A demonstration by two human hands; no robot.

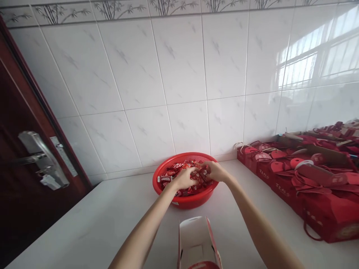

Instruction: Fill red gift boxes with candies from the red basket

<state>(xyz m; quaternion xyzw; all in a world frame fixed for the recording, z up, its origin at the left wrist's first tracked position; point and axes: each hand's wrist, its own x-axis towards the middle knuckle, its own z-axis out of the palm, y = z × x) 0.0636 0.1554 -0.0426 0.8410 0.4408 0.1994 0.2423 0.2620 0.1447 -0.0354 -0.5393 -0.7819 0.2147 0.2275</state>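
Observation:
A red plastic basket (185, 203) stands by the wall, filled with small red-wrapped candies (179, 165). Both of my hands reach down into it. My left hand (185, 178) is over the middle of the heap, thumb and fingers curved around some candies. At the right side of the basket, my right hand (214, 171) has its fingers bent down onto candies, with the fingertips partly hidden. Between my forearms, in front of the basket, an open box (193, 233) with a pale inside and red outside stands with its flaps up.
Rows of red gift boxes (286, 190) with cord handles line the right side of the white tabletop (112, 216). A tiled wall (185, 74) rises behind the basket. To the left is a dark wooden door (17, 198) with a metal handle (36, 158) and hanging keys.

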